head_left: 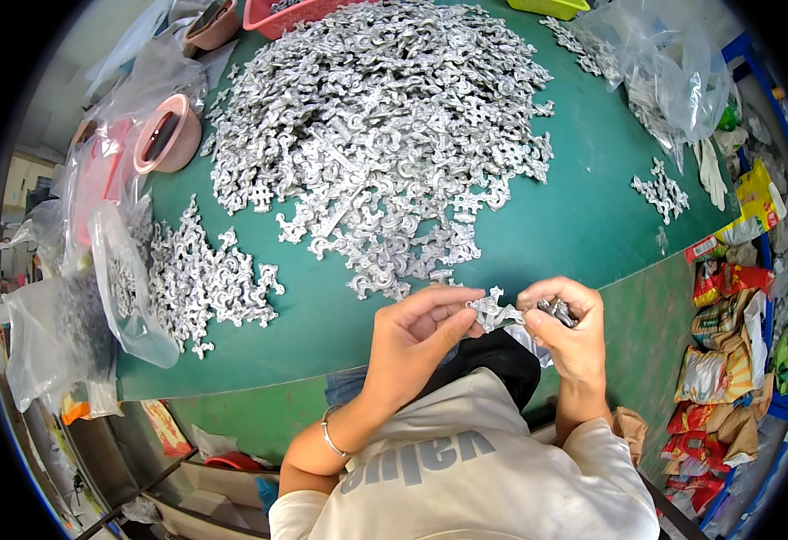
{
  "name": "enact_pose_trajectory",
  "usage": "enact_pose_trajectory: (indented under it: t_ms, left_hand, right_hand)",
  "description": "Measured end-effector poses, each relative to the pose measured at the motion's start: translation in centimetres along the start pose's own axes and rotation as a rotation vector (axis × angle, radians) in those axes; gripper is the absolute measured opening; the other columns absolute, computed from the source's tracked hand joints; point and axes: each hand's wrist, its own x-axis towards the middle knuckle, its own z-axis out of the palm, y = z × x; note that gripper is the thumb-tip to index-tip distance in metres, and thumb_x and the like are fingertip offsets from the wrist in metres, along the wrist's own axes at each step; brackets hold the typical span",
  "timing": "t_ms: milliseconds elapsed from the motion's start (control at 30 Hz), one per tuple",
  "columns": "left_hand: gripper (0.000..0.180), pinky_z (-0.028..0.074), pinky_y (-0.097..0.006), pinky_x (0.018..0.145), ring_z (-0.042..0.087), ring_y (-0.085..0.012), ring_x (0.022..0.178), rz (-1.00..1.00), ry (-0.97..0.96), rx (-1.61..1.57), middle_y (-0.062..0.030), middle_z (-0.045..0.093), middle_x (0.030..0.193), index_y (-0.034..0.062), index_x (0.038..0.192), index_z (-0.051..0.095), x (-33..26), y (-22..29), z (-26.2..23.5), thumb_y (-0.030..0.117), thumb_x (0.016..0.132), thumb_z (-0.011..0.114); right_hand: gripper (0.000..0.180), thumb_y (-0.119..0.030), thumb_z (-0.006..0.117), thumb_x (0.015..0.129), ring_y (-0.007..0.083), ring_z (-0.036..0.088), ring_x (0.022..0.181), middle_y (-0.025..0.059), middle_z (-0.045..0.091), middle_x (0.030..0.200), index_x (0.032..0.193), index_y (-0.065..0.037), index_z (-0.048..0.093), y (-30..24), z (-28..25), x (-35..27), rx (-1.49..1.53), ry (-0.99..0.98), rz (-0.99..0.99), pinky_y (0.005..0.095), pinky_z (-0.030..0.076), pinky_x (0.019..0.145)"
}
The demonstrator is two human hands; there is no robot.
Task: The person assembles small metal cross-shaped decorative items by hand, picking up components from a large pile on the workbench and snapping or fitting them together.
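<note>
Item, in hand: one silvery cast-metal piece point(491, 312), held in front of your body above the near edge of the green tabletop point(583, 229). Your left hand point(410, 337) grips its left end, thumb against forefinger. Your right hand point(576, 335) has thumb and forefinger together at its right end, with darker metal pieces point(557, 311) cupped in the curled fingers; their number cannot be told.

Item, centre: one large heap of silvery metal pieces point(385, 126), spilling toward you to a point near your left hand.

Item, left: one smaller pile of like pieces point(210, 279), beside a clear plastic bag point(129, 292); farther back, a pink bowl point(178, 148) containing a dark object.

Item, right: one small cluster of pieces point(660, 192), well apart from the heap; near it, a white glove point(710, 175) and a large clear bag point(682, 67).

Item, far edge: one red basket point(264, 20), one yellow-green basket point(551, 8).
</note>
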Motion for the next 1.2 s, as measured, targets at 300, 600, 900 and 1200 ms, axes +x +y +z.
enact_pose_trajectory:
  t_ms: [300,600,900,1200]
  left_hand:
    - [0.015,0.047,-0.022,0.066,0.057,-0.0115,0.072,0.002,-0.006,-0.079,-0.0069,0.058,0.081,-0.0059,0.098,0.057,-1.1,0.8,-0.4,-0.001,0.083,0.054]
    - [0.015,0.041,-0.020,0.055,0.051,-0.0075,0.060,-0.065,0.012,-0.084,-0.0048,0.058,0.071,-0.0015,0.081,0.055,-1.0,0.4,-0.8,0.012,0.086,0.055]
    - [0.016,0.041,-0.019,0.055,0.051,-0.0074,0.059,-0.029,0.015,-0.106,-0.0045,0.057,0.071,-0.0010,0.081,0.056,-1.2,0.4,-0.7,0.014,0.086,0.055]
    - [0.016,0.040,-0.023,0.057,0.050,-0.0105,0.059,-0.007,0.002,-0.093,-0.0071,0.055,0.072,-0.0010,0.076,0.053,-0.9,1.2,0.1,0.011,0.086,0.053]
  right_hand:
    - [0.014,0.006,0.064,0.067,0.0071,0.051,0.062,0.0100,0.061,0.080,0.081,0.004,0.062,0.0,0.9,-0.7,-0.121,-0.069,-0.326,0.0196,0.039,0.057]
    - [0.012,-0.003,0.059,0.079,0.0056,0.044,0.049,0.0095,0.056,0.068,0.069,0.002,0.053,0.8,2.3,-0.9,0.215,-0.083,-0.166,0.0171,0.033,0.042]
    - [0.012,-0.003,0.058,0.079,0.0060,0.044,0.049,0.0096,0.056,0.068,0.069,0.002,0.054,1.0,2.3,-1.0,0.231,-0.084,-0.172,0.0171,0.033,0.042]
    - [0.010,-0.001,0.060,0.077,0.0072,0.045,0.051,0.0095,0.055,0.067,0.070,0.002,0.054,0.9,2.1,-1.4,0.125,-0.034,-0.277,0.0183,0.035,0.045]
